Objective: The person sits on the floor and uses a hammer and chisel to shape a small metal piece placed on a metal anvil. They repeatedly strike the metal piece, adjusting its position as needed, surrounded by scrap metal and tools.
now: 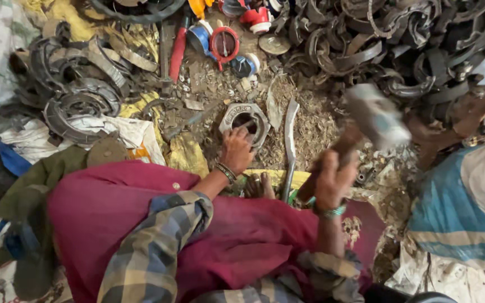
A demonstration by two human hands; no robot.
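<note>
My left hand (236,149) rests on the near rim of a grey metal ring-shaped casting (245,120) that lies on the dirty ground, fingers curled on it. My right hand (334,178) grips the wooden handle of a hammer (376,116); its grey head is blurred and raised to the right of the casting, above the ground. Both wrists wear bangles. A foot (260,186) shows between my hands, below the casting. A long curved metal strip (290,145) lies just right of the casting.
Heaps of curved dark metal scrap pieces (399,45) fill the top right and the left (74,95). Red and blue round parts (224,44) lie at the top centre. A maroon cloth (141,219) covers my lap. Another person's blue and beige clothing (467,202) is at right.
</note>
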